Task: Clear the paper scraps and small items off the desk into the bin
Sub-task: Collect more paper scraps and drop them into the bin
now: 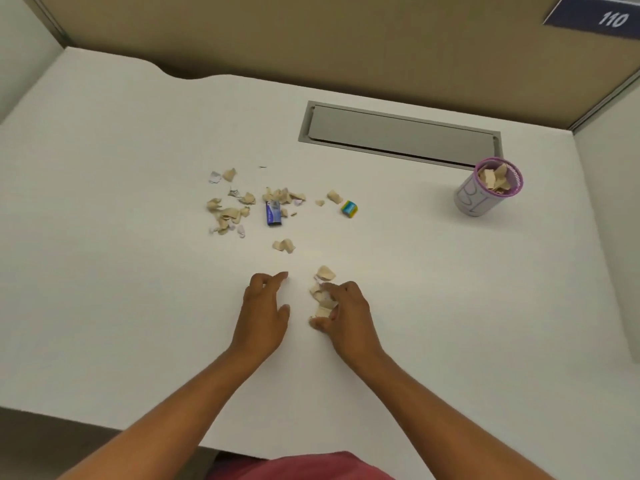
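At a white desk (104, 271), a person's right hand (346, 313) clutches tan paper scraps (320, 299); the left hand (265, 313) rests loosely open, empty. More scraps lie mid-desk; the bin (485, 192) stands far right.

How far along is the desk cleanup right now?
Partly done: the bin already holds tan scraps. In hand: the right hand is gathering scraps at the near edge, the left hand empty beside it. Left: the scattered scrap pile, the blue packet and the small colourful block.
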The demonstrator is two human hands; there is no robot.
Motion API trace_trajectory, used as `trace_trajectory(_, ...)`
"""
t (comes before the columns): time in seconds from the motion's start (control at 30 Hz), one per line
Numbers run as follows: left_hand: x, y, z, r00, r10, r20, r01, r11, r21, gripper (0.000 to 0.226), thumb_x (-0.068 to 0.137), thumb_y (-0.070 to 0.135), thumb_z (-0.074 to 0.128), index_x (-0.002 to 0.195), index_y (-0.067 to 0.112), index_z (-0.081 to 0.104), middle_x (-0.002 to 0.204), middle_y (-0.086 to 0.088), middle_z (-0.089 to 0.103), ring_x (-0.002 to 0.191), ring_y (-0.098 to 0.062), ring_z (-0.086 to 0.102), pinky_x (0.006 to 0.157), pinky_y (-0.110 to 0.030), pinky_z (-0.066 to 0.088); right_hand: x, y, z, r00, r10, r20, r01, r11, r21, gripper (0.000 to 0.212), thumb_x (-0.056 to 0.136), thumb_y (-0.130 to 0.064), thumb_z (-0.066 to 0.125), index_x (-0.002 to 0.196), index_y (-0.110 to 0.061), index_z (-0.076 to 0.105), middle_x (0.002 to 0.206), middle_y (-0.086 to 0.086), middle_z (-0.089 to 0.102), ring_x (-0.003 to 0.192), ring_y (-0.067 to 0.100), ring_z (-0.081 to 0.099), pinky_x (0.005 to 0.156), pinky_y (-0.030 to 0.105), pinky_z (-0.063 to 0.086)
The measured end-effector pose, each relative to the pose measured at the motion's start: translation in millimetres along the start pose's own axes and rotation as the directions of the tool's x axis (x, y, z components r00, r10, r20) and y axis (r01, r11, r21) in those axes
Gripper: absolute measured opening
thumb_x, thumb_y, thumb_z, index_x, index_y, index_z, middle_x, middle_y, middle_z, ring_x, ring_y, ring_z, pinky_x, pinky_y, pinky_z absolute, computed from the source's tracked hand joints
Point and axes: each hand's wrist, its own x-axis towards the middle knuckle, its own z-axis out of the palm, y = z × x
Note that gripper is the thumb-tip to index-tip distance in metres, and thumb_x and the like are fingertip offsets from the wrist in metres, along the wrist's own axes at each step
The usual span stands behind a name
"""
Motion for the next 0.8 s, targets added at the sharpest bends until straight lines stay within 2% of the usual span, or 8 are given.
trace_trajectory(0.07, 11.0, 7.1, -1.8, 1.0, 0.008, 0.005, -0.007, 0.993, -0.121, 0.061, 0.096, 0.0, 0.065, 0.152, 0.017, 0.049, 0.133, -0.005, 0.053, 0.104, -0.016, 0.057, 0.091, -0.019, 0.047, 13.4, -12.0, 11.6, 0.998, -0.005, -0.055, 0.008, 0.999, 0.052, 0.054, 0.081, -0.004, 0.082, 0.129, -0.024, 0.065, 0.109, -0.004, 0.053, 0.085, 0.0, 0.058, 0.067, 0.003, 0.049)
trace_trajectory(0.13, 24.4, 12.0, -6.0, 0.999, -0.009, 0.032, 0.016, 0.974, -0.224, 0.061, 0.094, -0.002, 0.067, 0.149, 0.018, 0.052, 0.13, -0.005, 0.06, 0.099, -0.013, 0.061, 0.083, -0.012, 0.046, 27.6, -22.5, 15.6, 0.996, -0.02, -0.09, 0.017, 0.999, -0.035, 0.055, 0.077, -0.008, 0.086, 0.126, -0.019, 0.065, 0.115, 0.0, 0.057, 0.087, -0.003, 0.059, 0.072, 0.0, 0.045)
trace_trajectory(0.23, 44.9, 4.8, -26.1, 1.0, 0.014, -0.004, -0.014, 0.952, -0.306, 0.053, 0.093, 0.001, 0.069, 0.142, 0.017, 0.06, 0.126, -0.003, 0.067, 0.098, -0.014, 0.065, 0.081, -0.01, 0.048, 44.9, -34.5, 12.0, 0.995, -0.027, -0.093, 0.017, 0.995, -0.099, 0.054, 0.074, -0.016, 0.089, 0.121, -0.024, 0.065, 0.113, -0.004, 0.057, 0.078, 0.0, 0.06, 0.072, 0.002, 0.043)
trace_trajectory(0.33, 73.1, -22.6, -60.8, 0.967, 0.109, -0.232, -0.146, 0.978, -0.15, 0.038, 0.092, 0.007, 0.069, 0.129, 0.02, 0.068, 0.125, -0.004, 0.067, 0.104, -0.019, 0.061, 0.086, -0.016, 0.044, 60.4, -39.6, 1.7, 0.975, -0.15, -0.164, 0.117, 0.974, -0.192, 0.04, 0.082, -0.026, 0.083, 0.117, -0.029, 0.064, 0.111, -0.009, 0.056, 0.083, 0.0, 0.06, 0.075, 0.013, 0.046)
trace_trajectory(0.47, 131.4, -63.6, -101.8, 0.906, 0.237, -0.351, -0.164, 0.961, 0.223, 0.049, 0.094, 0.024, 0.068, 0.141, 0.016, 0.059, 0.152, -0.013, 0.049, 0.142, -0.042, 0.039, 0.117, -0.047, 0.034, 98.8, -52.5, -8.4, 0.957, -0.273, -0.094, 0.196, 0.855, -0.481, 0.045, 0.094, -0.033, 0.068, 0.135, -0.02, 0.057, 0.137, 0.002, 0.05, 0.128, 0.021, 0.05, 0.106, 0.033, 0.045)
trace_trajectory(0.6, 186.6, -74.1, -121.8, 0.929, 0.335, -0.154, -0.223, 0.844, 0.488, 0.068, 0.1, 0.053, 0.048, 0.162, 0.03, 0.031, 0.174, -0.005, 0.017, 0.158, -0.047, 0.01, 0.119, -0.072, 0.015, 147.5, -75.4, -9.4, 0.971, -0.239, 0.01, 0.175, 0.682, -0.71, 0.072, 0.095, -0.053, 0.057, 0.156, -0.023, 0.034, 0.164, 0.009, 0.027, 0.151, 0.034, 0.021, 0.124, 0.047, 0.022)
trace_trajectory(0.7, 211.5, -74.8, -127.0, 0.933, 0.359, 0.036, -0.324, 0.788, 0.524, 0.071, 0.099, 0.061, 0.034, 0.164, 0.04, 0.017, 0.176, 0.004, 0.007, 0.16, -0.045, 0.001, 0.12, -0.076, 0.012, 171.8, -83.1, -5.4, 0.98, -0.171, 0.101, 0.184, 0.589, -0.787, 0.076, 0.096, -0.063, 0.048, 0.161, -0.037, 0.017, 0.17, 0.004, 0.011, 0.155, 0.04, 0.007, 0.123, 0.059, 0.013)
trace_trajectory(0.8, 215.0, -78.7, -118.1, 0.915, 0.376, 0.146, -0.391, 0.737, 0.552, 0.069, 0.098, 0.065, 0.023, 0.163, 0.042, 0.018, 0.176, 0.007, 0.009, 0.161, -0.04, 0.003, 0.121, -0.073, 0.008, 185.3, -85.8, -0.5, 0.945, -0.184, 0.271, 0.326, 0.471, -0.819, 0.073, 0.098, -0.066, 0.04, 0.161, -0.043, 0.011, 0.172, -0.005, 0.004, 0.157, 0.04, 0.001, 0.122, 0.064, 0.012)
